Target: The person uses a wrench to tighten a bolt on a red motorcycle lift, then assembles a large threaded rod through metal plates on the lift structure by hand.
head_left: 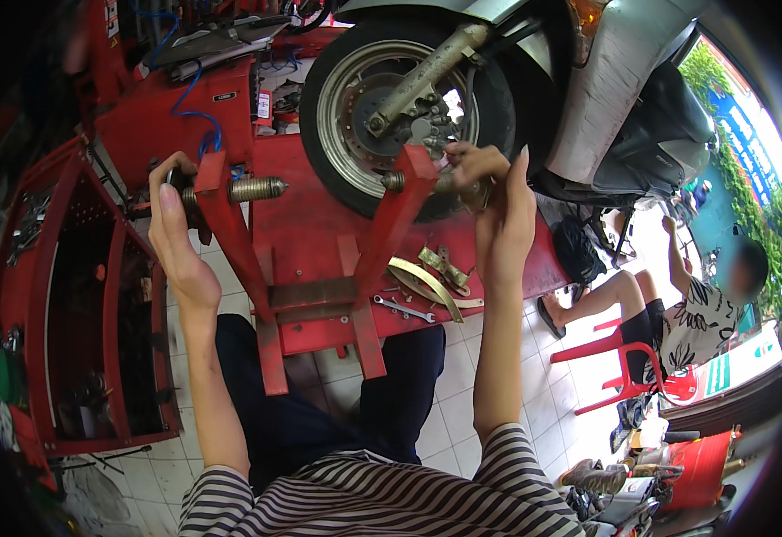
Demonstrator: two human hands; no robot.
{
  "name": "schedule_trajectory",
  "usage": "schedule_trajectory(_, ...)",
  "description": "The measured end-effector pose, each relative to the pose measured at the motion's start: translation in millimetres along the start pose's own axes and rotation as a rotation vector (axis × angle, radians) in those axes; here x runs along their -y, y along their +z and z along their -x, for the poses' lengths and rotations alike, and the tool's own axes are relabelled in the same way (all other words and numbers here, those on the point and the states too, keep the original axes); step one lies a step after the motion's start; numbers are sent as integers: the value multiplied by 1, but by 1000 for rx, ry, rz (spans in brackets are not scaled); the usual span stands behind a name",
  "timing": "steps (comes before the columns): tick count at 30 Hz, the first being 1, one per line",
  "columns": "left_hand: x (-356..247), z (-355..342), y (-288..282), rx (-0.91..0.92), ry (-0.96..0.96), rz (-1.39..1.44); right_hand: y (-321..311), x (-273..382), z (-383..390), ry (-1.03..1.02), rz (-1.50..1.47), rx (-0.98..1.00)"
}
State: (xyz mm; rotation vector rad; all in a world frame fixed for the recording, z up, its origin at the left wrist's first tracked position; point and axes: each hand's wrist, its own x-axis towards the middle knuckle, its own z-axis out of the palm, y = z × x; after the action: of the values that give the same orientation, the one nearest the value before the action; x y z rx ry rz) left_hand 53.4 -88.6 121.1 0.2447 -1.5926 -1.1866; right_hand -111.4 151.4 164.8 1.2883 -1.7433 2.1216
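In front of me a red steel wheel clamp point(246, 255) has two upright arms. A thick threaded bolt point(256, 188) passes through the left arm, and its pointed tip faces inward. A second threaded bolt point(394, 182) goes through the right arm. My left hand point(176, 219) is closed around the outer end of the left bolt. My right hand point(501, 210) is curled around the outer end of the right bolt, with its thumb pointing up; the gripped end is partly hidden. The motorcycle's front wheel point(328, 134) stands just beyond the clamp.
The clamp is on a red lift platform point(283, 224). A combination wrench point(406, 310), small bolts and a curved brass-coloured bracket point(428, 288) lie right of it. A red tool cabinet point(46, 313) stands left. On the right, a person point(695, 322) sits on a red chair point(628, 358).
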Motion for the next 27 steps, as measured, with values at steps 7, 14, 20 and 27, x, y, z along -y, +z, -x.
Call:
schedule_trajectory(7,-4,1,1,4,-2,-39,1,-31,35,-412,224,-141)
schedule_trajectory(14,-3,1,4,1,1,-20,-2,-43,52,-117,259,-225)
schedule_trajectory(20,-2,2,0,-7,7,-20,-12,-17,41,98,460,-139)
schedule_trajectory(27,-12,-2,13,-92,77,-72,-23,-15,9,428,50,22)
